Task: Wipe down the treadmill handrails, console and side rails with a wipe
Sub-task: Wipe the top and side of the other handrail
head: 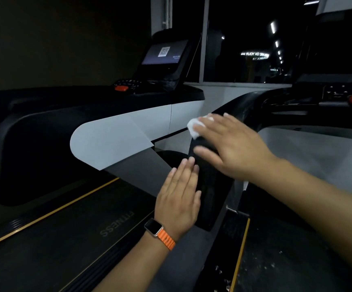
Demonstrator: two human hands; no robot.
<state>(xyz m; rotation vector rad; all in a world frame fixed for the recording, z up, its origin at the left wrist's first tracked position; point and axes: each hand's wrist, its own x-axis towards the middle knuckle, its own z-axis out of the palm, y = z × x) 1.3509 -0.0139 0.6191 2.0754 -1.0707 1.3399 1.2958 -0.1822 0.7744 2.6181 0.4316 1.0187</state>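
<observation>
Head view: right hand (230,144), spread flat, is pinning the soft, limp wipe (193,127) to the handrail (210,194), left hand (179,197) lying flat alongside.

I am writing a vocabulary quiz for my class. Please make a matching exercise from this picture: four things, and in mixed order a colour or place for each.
Things: 1 wipe; 2 watch strap; 3 handrail; 4 console screen
Descriptions: A black; B lit, showing a square code; C white, under the right hand; D orange, on the wrist of the left hand
Pairs: 1-C, 2-D, 3-A, 4-B
</observation>
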